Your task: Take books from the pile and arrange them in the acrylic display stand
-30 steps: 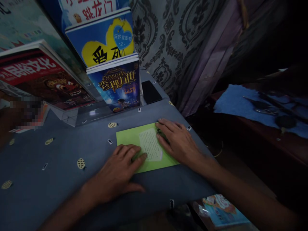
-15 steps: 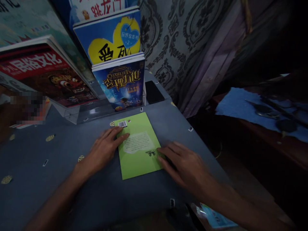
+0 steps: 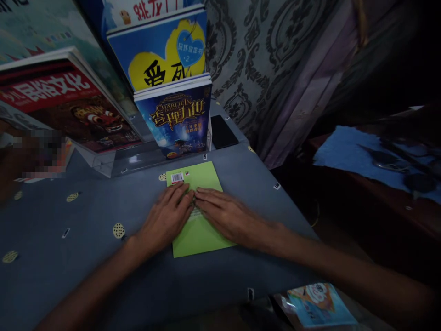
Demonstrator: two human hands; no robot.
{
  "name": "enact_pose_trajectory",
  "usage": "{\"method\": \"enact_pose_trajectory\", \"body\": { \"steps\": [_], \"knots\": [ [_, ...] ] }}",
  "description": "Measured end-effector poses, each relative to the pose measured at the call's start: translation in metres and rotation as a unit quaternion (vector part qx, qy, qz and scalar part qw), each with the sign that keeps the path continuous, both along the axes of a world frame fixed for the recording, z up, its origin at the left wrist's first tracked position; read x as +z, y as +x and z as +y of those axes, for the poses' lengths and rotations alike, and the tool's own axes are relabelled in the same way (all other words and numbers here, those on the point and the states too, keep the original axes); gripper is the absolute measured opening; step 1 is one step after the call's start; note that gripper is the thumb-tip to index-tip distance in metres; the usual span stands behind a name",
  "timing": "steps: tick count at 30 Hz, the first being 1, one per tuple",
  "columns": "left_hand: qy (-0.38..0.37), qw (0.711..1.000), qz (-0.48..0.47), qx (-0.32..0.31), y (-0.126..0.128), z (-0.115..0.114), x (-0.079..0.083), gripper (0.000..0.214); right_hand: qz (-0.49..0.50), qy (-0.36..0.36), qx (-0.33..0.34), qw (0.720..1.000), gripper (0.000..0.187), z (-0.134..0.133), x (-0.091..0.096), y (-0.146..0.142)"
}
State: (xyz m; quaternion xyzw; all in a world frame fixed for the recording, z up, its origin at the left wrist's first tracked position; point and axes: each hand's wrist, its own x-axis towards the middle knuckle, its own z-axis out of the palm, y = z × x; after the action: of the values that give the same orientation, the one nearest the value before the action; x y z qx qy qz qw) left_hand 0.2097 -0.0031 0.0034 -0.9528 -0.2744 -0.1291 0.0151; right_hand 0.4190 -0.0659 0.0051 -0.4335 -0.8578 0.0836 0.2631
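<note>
A light green book (image 3: pixel 200 236) lies on the grey patterned tablecloth, back cover up, a barcode near its far left corner. My left hand (image 3: pixel 168 214) rests flat over its left side, fingers stretched toward the middle. From the right, my right hand (image 3: pixel 229 216) lies flat across the cover, its fingertips close to those of the left. Both hands are open and grip nothing. Between them they hide most of the printed text block.
Clear stands hold a dark blue book (image 3: pixel 179 122), a blue-and-yellow book (image 3: pixel 158 50) and a red magazine (image 3: pixel 72 103). Behind lies a black phone (image 3: pixel 223 132). A blue packet (image 3: pixel 319 305) is below the near edge, a blue cloth (image 3: pixel 358 158) at right. Someone's blurred hand shows at far left.
My right hand has moved left from the book's right edge onto its cover. My left hand has slid slightly right, farther over the cover. The book stays in nearly the same place.
</note>
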Motion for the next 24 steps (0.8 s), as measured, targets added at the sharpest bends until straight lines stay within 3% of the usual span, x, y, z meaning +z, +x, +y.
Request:
{"method": "enact_pose_trajectory", "body": {
  "steps": [4, 12, 18, 24],
  "knots": [
    [0.013, 1.000, 0.009, -0.005, -0.001, 0.001, -0.002, 0.034, -0.007, -0.005, -0.046, 0.999, 0.042, 0.012, -0.012, 0.007],
    [0.001, 1.000, 0.018, 0.003, 0.000, 0.000, -0.002, 0.035, -0.050, -0.008, -0.145, 0.988, 0.040, 0.055, -0.012, 0.023],
    [-0.035, 0.999, 0.034, 0.012, -0.001, 0.013, 0.004, 0.044, -0.046, -0.009, -0.153, 0.987, 0.041, 0.057, -0.016, 0.024],
    [-0.043, 0.995, 0.043, 0.084, -0.010, 0.034, 0.007, 0.054, -0.043, -0.018, -0.152, 0.987, 0.041, 0.056, -0.017, 0.025]
  ]
}}
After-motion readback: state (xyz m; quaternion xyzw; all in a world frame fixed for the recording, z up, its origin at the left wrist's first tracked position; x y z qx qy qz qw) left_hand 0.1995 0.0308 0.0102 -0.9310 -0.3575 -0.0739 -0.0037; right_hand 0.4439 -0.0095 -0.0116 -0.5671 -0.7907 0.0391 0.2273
